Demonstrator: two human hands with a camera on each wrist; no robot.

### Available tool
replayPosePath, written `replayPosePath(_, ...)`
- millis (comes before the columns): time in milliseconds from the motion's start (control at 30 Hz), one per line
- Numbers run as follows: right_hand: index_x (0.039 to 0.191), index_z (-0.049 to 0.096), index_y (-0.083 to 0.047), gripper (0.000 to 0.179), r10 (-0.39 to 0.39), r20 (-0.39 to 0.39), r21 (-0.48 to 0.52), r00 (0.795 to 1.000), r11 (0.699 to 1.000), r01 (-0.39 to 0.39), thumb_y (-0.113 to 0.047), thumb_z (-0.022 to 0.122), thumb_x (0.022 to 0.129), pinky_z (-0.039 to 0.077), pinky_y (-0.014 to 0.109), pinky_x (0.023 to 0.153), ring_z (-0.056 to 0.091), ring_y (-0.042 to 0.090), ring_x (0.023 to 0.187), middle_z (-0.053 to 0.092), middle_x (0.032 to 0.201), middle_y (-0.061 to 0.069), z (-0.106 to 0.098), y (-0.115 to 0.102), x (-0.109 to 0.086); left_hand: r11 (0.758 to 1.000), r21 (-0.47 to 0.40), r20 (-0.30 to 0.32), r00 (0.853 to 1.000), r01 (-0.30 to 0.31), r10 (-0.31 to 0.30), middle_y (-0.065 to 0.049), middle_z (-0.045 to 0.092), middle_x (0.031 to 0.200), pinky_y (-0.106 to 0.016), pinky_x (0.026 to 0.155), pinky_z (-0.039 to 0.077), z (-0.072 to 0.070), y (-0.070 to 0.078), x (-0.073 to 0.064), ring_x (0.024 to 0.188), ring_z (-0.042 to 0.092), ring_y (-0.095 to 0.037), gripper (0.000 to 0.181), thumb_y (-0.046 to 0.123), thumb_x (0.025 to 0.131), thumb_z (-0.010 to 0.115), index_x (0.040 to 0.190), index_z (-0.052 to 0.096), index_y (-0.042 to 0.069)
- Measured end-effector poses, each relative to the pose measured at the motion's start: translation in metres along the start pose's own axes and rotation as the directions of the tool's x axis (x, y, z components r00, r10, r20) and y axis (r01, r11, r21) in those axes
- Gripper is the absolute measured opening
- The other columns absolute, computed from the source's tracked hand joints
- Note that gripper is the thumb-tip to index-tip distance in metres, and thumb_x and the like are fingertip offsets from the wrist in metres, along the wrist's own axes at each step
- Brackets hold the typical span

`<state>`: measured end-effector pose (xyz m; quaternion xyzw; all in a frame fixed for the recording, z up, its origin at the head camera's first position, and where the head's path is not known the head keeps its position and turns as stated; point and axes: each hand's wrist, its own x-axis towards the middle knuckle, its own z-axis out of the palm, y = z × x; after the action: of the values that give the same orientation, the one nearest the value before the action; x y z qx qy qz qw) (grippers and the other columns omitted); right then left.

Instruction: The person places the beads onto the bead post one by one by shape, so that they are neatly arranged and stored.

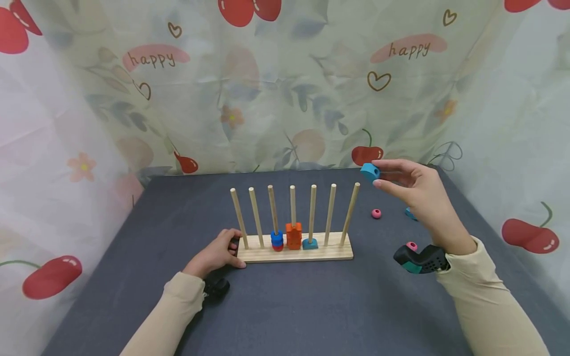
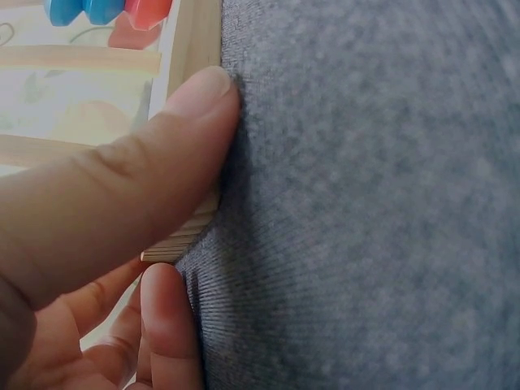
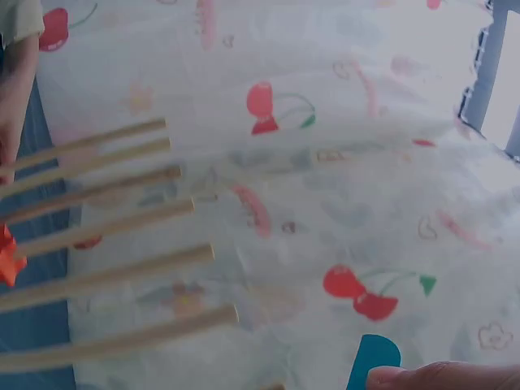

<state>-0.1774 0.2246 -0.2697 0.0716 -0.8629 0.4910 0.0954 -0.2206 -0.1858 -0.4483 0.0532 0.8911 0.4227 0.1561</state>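
Note:
A wooden peg rack [image 1: 258, 255] with several upright pegs stands on the dark table. My left hand [image 1: 219, 250] holds its left end, the thumb along the front edge and the fingers curled behind the end. My right hand [image 1: 411, 185] pinches a blue half-round block [image 1: 370, 171] with a hole, raised just past the top of the rightmost peg. In the right wrist view the same blue block [image 3: 374, 361] shows by the thumb. Blue and red beads [image 1: 277, 240], stacked orange pieces [image 1: 294, 236] and one blue half-round block [image 1: 310, 244] sit on neighbouring pegs.
A pink bead [image 1: 376, 213] lies right of the rack, and another pink bead [image 1: 411, 245] shows above the right wrist camera. A blue piece [image 1: 410, 213] is partly hidden behind the right forearm. Patterned cloth [image 1: 289, 99] hangs behind the table and on both sides.

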Motion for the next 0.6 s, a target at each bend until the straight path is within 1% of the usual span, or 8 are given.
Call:
replayPosePath(100,0.127,0.063,-0.020,0.044,-0.027,0.033,0.025,0.999,0.999,0.026,-0.032,0.073,0.086,0.044,0.024,0.087,0.065,-0.001,0.097,0.066,0.117,-0.012,0.010,-0.009,0.001,1.000,0.003,0.000,1.000,-0.001,0.001,-0.016,0.042,0.118,-0.039,0.088,0.045,0.000,0.000,0.000,0.102,0.048,-0.026,0.072,0.000,0.066,0.086,0.127,0.048,0.000)
replayPosePath(233,0.126,0.063,-0.019,0.041,-0.070,0.076,0.046,0.995,0.997,0.067,-0.028,0.072,0.088,0.046,0.024,0.088,0.065,0.002,0.100,0.064,0.122,-0.005,0.022,-0.017,0.003,1.000,0.002,0.003,1.000,-0.005,0.005,-0.016,0.042,0.118,-0.039,0.087,0.045,-0.001,0.000,0.000,0.101,0.048,-0.026,0.072,0.000,0.066,0.086,0.127,0.048,0.000)
replayPosePath(467,0.124,0.064,-0.014,0.038,-0.120,0.135,0.113,0.984,0.988,0.106,-0.022,0.072,0.088,0.050,0.020,0.086,0.065,0.008,0.105,0.065,0.122,0.002,0.041,-0.024,0.007,1.000,0.002,0.001,1.000,-0.021,0.021,-0.016,0.042,0.116,-0.038,0.085,0.045,-0.001,-0.001,0.001,0.099,0.048,-0.025,0.072,0.000,0.066,0.087,0.126,0.048,0.000)
replayPosePath(600,0.124,0.063,-0.011,0.036,-0.153,0.169,0.101,0.974,0.985,0.137,-0.017,0.071,0.089,0.051,0.021,0.086,0.065,0.013,0.109,0.064,0.123,0.004,0.050,-0.024,0.013,1.000,-0.002,0.003,1.000,-0.030,0.030,-0.016,0.042,0.115,-0.038,0.085,0.045,-0.001,-0.002,0.001,0.098,0.048,-0.026,0.072,-0.001,0.066,0.086,0.126,0.047,-0.001)
